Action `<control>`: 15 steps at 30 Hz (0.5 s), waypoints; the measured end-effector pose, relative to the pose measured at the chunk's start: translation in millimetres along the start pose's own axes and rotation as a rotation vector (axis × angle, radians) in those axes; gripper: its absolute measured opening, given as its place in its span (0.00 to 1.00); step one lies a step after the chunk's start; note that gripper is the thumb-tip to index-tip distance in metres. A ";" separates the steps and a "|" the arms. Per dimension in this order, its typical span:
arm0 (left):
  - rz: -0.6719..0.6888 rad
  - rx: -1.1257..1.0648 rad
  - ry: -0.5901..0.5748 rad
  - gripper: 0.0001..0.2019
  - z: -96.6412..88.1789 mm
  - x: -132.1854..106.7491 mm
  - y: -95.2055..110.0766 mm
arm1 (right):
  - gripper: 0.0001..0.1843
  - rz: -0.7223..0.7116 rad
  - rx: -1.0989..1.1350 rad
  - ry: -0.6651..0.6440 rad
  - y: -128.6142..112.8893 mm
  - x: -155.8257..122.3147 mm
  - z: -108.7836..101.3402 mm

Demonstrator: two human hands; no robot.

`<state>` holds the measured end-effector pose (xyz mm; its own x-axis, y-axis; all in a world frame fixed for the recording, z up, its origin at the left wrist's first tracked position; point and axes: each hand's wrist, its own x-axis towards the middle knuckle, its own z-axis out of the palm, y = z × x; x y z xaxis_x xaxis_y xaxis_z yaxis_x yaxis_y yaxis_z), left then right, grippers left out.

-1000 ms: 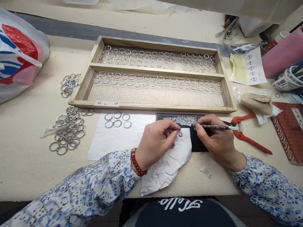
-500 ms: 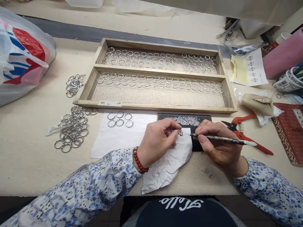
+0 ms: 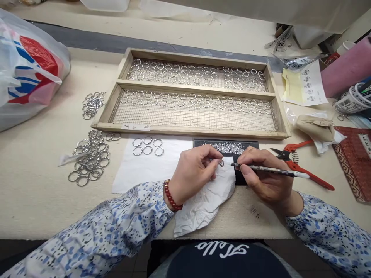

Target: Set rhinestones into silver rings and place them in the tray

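Observation:
My left hand pinches a small metal ring over a crumpled white paper. A thin pen-like stick lies gripped in my right hand, its tip pointing left, close to the ring. Just behind both hands sits a black tray strewn with tiny shiny stones. Several finished rings lie on a white sheet to the left of my hands.
A wooden mesh tray holds rows of rings in two compartments. Loose ring piles lie at left near a plastic bag. Red pliers, a cloth pouch, labels and a pink roll crowd the right.
My right hand came down from the stone tray, bringing the stick's tip to the ring. My left hand stayed put.

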<state>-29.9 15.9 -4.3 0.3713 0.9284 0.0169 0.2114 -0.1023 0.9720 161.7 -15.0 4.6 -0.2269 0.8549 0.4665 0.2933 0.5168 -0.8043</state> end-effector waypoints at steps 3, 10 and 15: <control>0.003 0.000 -0.001 0.04 0.0 0.5 -0.5 | 0.10 -0.002 -0.006 -0.004 -0.4 0.4 -0.2; 0.007 0.013 0.002 0.04 0.5 1.7 -1.2 | 0.09 0.014 -0.022 -0.017 -0.2 -0.1 -0.5; 0.010 0.013 0.001 0.04 0.4 1.0 -0.3 | 0.09 0.018 -0.021 -0.021 -0.1 -0.5 -1.0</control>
<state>-29.3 16.7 -4.7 0.3725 0.9276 0.0273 0.2196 -0.1167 0.9686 162.7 -15.4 4.8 -0.2411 0.8632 0.4436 0.3169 0.5021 -0.8047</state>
